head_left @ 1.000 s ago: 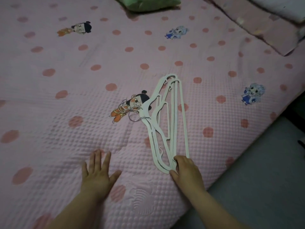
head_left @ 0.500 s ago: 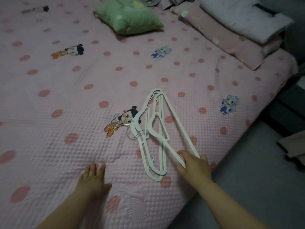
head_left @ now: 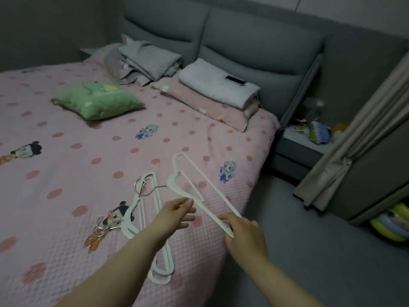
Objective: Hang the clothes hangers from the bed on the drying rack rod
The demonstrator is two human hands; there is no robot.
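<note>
one hanger (head_left: 205,209) now off the bed (head_left: 66,173)

We see a bed (head_left: 66,173) under a pink dotted cover printed with small cartoon figures. Near its front edge lies a pile of white hangers (head_left: 158,200). Further back we find a green pillow (head_left: 97,103), folded grey blankets (head_left: 150,60), and a pink pillow (head_left: 199,107) with a folded white cloth (head_left: 217,83) on top.
</note>
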